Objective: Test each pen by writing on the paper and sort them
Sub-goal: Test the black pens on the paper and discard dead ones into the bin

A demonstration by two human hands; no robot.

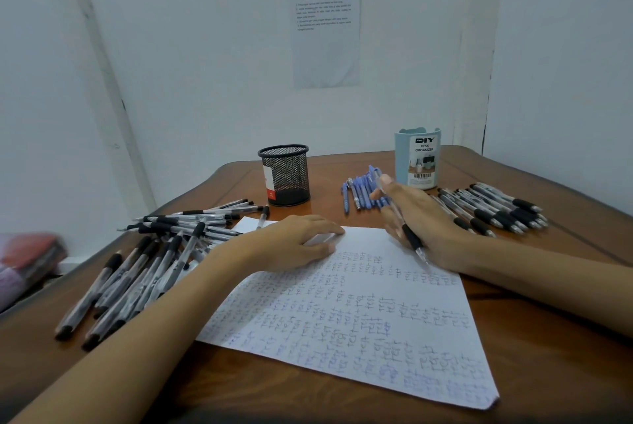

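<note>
A white sheet of paper [346, 317], covered with small blue scribbles, lies on the brown table. My left hand [294, 238] rests flat on its upper left part, holding it down. My right hand [421, 218] grips a clear pen with a black grip [409, 233], its tip touching the paper's upper right edge. A big pile of clear black-grip pens [144, 262] lies left of the paper. A row of similar pens [493, 208] lies at the right. Several blue pens [359, 192] lie behind my right hand.
A black mesh pen cup [286, 175] stands behind the paper. A light blue desk organizer [417, 158] stands at the back right. White walls enclose the table, with a printed sheet [325, 30] taped up. Folded cloth [27, 259] lies off the table's left edge.
</note>
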